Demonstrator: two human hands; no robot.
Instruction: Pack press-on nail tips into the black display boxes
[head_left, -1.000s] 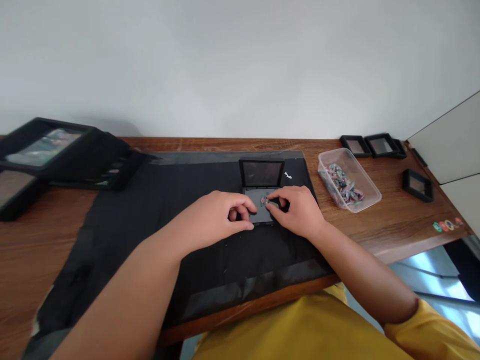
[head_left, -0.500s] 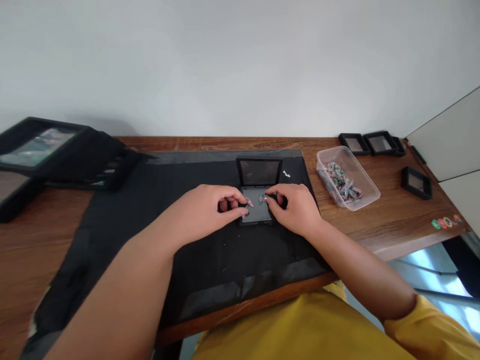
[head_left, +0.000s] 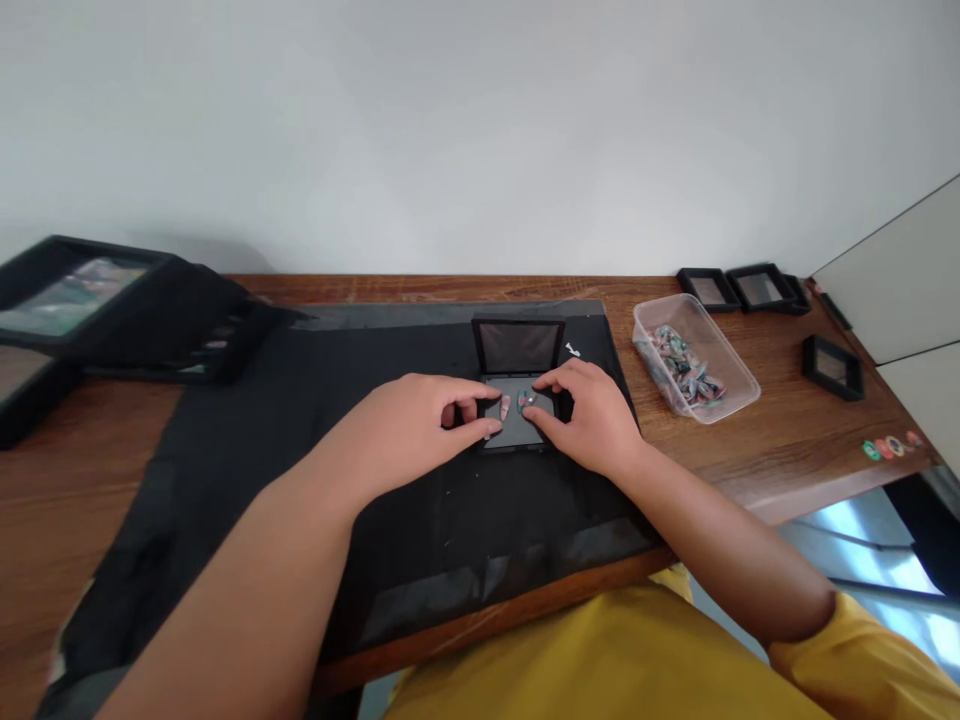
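Observation:
A small black hinged case [head_left: 517, 434] stands with its lid [head_left: 520, 346] raised on the black mat. Inside its grey base are two small, slim, colourful pieces. The pinkish piece [head_left: 505, 408] is upright at the left, its ends between the thumb and index finger of my left hand [head_left: 420, 425]. Beside it sits the teal and red piece [head_left: 523, 401], which my right hand [head_left: 589, 412] holds between thumb and index finger. Whether the fingertips press firmly on either piece is too small to make out.
A clear plastic tub [head_left: 731, 372] of similar pieces stands to the right. Several black cases [head_left: 832, 366] lie beyond it. Larger black cases [head_left: 90, 290] are stacked at the left. A white scrap [head_left: 573, 350] lies by the lid. The wall [head_left: 480, 140] rises behind.
The pinkish piece has turned from slanted to nearly upright and sits slightly further right. My left thumb and index finger have spread along it. My right hand has shifted only slightly.

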